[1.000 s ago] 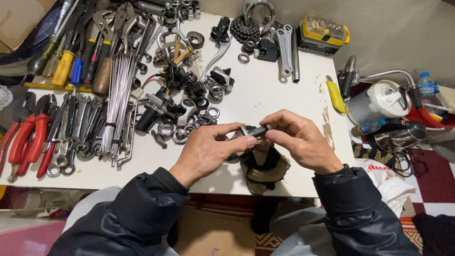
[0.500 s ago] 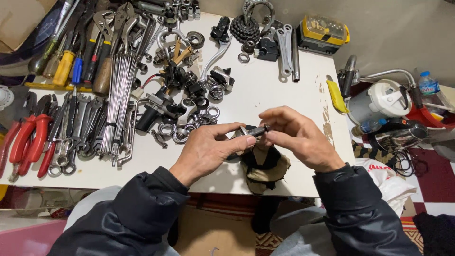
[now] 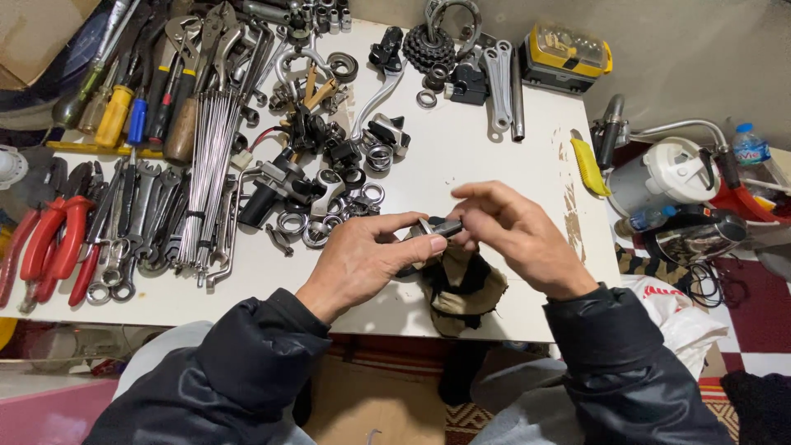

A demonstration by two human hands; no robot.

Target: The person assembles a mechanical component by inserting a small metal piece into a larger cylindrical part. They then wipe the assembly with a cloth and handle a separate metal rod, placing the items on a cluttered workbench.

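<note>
While I look down from the head camera, both hands meet over the near edge of the white table [image 3: 461, 156], which I take as my landmark. My left hand [image 3: 362, 259] pinches a small dark part [image 3: 441, 227] between thumb and forefinger, the other fingers curled under. My right hand [image 3: 515, 235] meets it from the other side, thumb and forefinger closed on the same part, the remaining fingers spread and raised. A tan and black rag [image 3: 461, 284] lies under the hands, draped over the table's near edge.

Across the table's left half the surface is crowded: red pliers [image 3: 53, 243] at the left edge, wrenches [image 3: 136, 214] just beside them, a bundle of spokes [image 3: 206, 165] next along, screwdrivers [image 3: 124, 111] at the far left corner. Rings and black fittings [image 3: 325, 177] heap near the middle. At the far edge sit a sprocket [image 3: 428, 45] and a yellow case [image 3: 568, 53].

Bare white shows only on the table's right half, between the hands and the far edge, and along the near left edge. Off the right edge stand a white kettle [image 3: 663, 169] and a bottle [image 3: 748, 144], close against the table, over a red patterned floor [image 3: 762, 305]
</note>
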